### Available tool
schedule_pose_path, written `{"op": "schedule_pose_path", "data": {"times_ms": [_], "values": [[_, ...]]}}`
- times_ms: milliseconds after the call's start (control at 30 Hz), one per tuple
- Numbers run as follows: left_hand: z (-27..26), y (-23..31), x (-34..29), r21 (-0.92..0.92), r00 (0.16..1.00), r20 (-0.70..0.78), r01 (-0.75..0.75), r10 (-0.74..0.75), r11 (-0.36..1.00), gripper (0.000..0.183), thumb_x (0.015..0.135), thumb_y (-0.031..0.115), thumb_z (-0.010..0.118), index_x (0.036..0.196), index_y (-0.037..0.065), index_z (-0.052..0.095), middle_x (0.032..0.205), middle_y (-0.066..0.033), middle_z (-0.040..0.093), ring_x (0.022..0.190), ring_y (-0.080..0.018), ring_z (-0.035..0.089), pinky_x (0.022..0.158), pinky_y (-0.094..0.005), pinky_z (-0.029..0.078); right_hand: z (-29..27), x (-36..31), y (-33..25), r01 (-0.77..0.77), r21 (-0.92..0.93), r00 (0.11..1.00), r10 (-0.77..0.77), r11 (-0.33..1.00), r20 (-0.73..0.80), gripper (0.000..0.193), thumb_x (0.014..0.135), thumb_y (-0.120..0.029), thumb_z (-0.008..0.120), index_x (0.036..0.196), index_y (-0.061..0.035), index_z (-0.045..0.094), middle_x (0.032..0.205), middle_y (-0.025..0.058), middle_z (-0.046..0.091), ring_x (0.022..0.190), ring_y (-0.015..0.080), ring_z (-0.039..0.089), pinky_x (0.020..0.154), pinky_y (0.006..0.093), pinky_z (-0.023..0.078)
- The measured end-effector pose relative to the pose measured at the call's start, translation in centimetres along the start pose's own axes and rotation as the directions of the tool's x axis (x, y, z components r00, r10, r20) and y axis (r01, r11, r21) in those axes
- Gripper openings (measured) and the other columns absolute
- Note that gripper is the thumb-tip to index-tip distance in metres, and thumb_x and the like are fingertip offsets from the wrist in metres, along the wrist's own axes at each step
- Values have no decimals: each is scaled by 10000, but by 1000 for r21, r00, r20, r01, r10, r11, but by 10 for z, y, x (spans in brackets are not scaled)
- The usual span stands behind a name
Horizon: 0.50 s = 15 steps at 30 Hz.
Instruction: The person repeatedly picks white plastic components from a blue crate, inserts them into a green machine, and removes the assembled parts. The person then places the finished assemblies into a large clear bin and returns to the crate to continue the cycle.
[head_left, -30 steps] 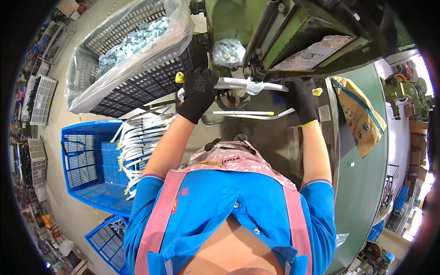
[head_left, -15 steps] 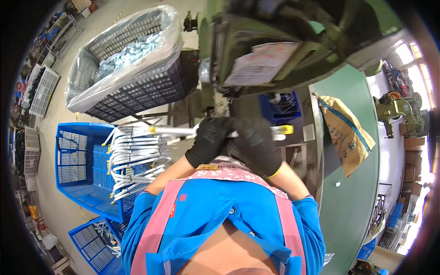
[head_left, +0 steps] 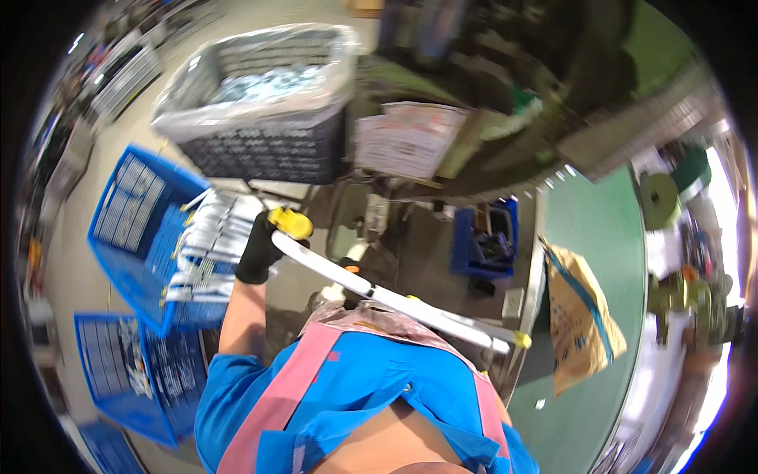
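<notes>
My left hand (head_left: 259, 251), in a black glove, is closed around one end of a white tubular part. A yellow piece (head_left: 290, 223) sits at that end, beside the fingers. From there the long white tube (head_left: 395, 302) slants down to the right across the front of my apron. Its far end appears doubled, with a yellow tip (head_left: 522, 340). My right hand does not show; only a little of that arm is seen beside the apron. Left of my left hand, several similar white tubes (head_left: 217, 229) lie stacked over the edge of a blue crate (head_left: 126, 237).
A dark, plastic-lined crate (head_left: 260, 150) of small pale pieces stands at the far left. A large green machine (head_left: 505, 87) with papers looms ahead. A blue bin (head_left: 483, 261) and a paper sack (head_left: 580, 316) are on the right. Another blue crate (head_left: 114, 371) stands lower left.
Both hands were together on the white tube in front of me. My left hand has moved left with its yellow end, the tube now slants, and my right hand has dropped from sight. The view has turned.
</notes>
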State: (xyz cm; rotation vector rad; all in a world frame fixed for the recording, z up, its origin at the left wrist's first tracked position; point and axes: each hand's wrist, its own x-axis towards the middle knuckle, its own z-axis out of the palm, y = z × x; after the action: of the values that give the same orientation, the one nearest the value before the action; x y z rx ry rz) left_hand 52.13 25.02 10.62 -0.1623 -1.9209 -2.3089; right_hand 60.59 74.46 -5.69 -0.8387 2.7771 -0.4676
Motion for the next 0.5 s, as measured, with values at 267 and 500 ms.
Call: {"op": "schedule_pose_path", "data": {"times_ms": [267, 500], "values": [[-50, -40, -23, 0, 941, -266, -215, 208, 977, 209, 705, 2, 696, 652, 46, 499, 653, -48, 528, 598, -230, 504, 636, -362, 457, -54, 74, -2, -113, 905, 950, 310, 410, -22, 247, 877, -132, 640, 1107, -44, 669, 983, 79, 686, 860, 127, 615, 742, 253, 487], [-143, -38, -42, 558, 802, -579, 519, -144, 647, 191, 814, 234, 661, 848, 50, 698, 695, -108, 663, 640, -205, 643, 635, -348, 499, -45, 114, -48, -15, 996, 969, 248, 89, -7, 117, 863, -68, 616, 965, -41, 665, 920, 93, 664, 817, 180, 626, 724, 335, 520]]}}
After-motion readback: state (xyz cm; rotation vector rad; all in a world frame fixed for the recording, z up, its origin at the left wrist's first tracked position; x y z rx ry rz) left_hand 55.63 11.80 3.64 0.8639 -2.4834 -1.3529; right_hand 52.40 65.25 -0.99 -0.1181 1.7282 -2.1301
